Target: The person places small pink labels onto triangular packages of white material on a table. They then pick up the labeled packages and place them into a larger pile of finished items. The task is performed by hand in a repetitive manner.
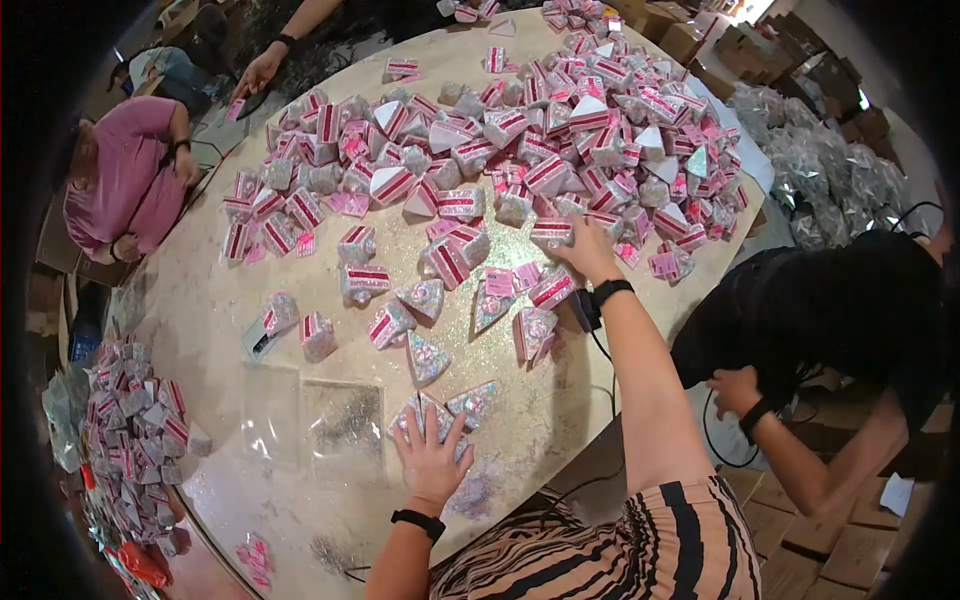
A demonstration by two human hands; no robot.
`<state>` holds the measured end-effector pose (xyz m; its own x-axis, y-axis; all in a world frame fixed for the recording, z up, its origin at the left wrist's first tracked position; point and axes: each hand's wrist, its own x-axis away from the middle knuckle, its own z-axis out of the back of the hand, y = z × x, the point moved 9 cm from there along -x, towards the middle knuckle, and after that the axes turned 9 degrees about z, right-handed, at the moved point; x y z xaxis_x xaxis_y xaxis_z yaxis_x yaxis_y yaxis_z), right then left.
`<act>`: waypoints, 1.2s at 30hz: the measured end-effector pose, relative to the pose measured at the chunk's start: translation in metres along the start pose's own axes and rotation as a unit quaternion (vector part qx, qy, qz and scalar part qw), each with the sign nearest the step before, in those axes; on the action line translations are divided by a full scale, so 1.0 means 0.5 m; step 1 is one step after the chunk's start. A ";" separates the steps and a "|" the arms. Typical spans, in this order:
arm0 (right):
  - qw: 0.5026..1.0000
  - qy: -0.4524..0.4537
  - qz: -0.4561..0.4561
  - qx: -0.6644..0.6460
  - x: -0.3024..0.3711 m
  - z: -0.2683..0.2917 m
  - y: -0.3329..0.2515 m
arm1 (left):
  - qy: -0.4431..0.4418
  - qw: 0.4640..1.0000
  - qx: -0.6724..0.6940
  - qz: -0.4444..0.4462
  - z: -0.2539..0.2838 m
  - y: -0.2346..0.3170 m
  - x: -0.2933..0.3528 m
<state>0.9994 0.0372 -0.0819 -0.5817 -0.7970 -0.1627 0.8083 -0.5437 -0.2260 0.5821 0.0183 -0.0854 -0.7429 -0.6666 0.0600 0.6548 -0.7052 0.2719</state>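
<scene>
Well, a broad cream table carries a big heap of glittery cake-slice ornaments. At the heap's near edge, the worker's right hand is at one red-striped slice; I can't tell whether its fingers grip it. The left hand rests, fingers spread, on sequined slices. Between the hands lies a pink tag.

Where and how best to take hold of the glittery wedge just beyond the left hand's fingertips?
Probably pinch opposite side walls, coming from the right: the glittery wedge lies flat, tabletop shows on that side, another piece sits close at its upper left, and the left hand lies below in view.
</scene>
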 end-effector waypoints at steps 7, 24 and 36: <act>0.973 0.169 -0.004 -0.160 0.015 0.107 -0.022 | 0.014 1.000 -0.005 0.000 0.006 -0.011 0.001; 0.897 -0.163 0.159 -0.378 0.330 -0.005 -0.328 | 0.029 1.000 0.003 -0.007 0.017 -0.003 -0.002; 0.940 -0.031 0.338 -0.029 0.189 0.052 -0.332 | 0.008 1.000 -0.003 0.000 0.013 -0.008 -0.003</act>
<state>0.8127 0.0450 -0.0348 0.0718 -0.9702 -0.2313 0.9839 0.1070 -0.1433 0.5796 0.0237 -0.0804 -0.7403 -0.6708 0.0446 0.6561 -0.7065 0.2652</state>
